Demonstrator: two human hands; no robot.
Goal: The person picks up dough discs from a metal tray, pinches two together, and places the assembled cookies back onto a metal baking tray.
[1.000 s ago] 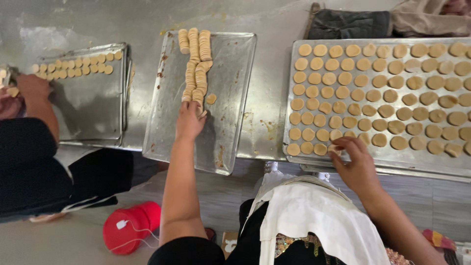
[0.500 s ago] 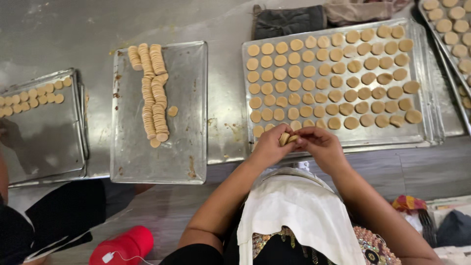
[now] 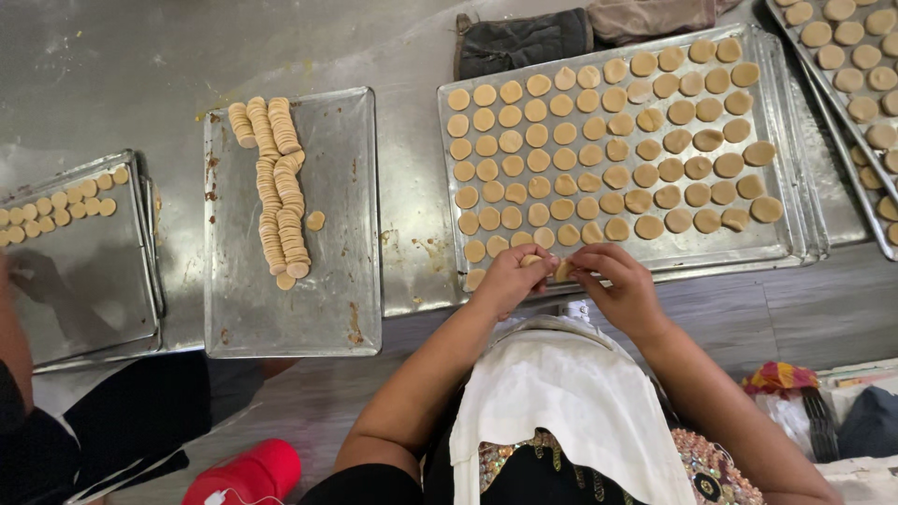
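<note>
My left hand point(image 3: 506, 279) and my right hand point(image 3: 621, 284) meet at the near edge of a large metal tray point(image 3: 786, 248) covered with rows of round tan dough discs point(image 3: 599, 150). Both hands pinch small dough discs point(image 3: 561, 268) between their fingertips. To the left lies a second metal tray point(image 3: 327, 309) with stacked rows of discs point(image 3: 279, 187) lined up on edge and one loose disc point(image 3: 316, 221) beside them.
Another person's arm in a dark sleeve point(image 3: 19, 393) is at the far left by a small tray point(image 3: 84, 299) with a row of discs. A further tray of discs point(image 3: 856, 56) sits top right. Dark cloths point(image 3: 524, 37) lie behind; a red object point(image 3: 248, 472) is below.
My left hand left the stacked-disc tray and joined my right hand at the big tray's near edge, both picking up discs. The view shifted right.
</note>
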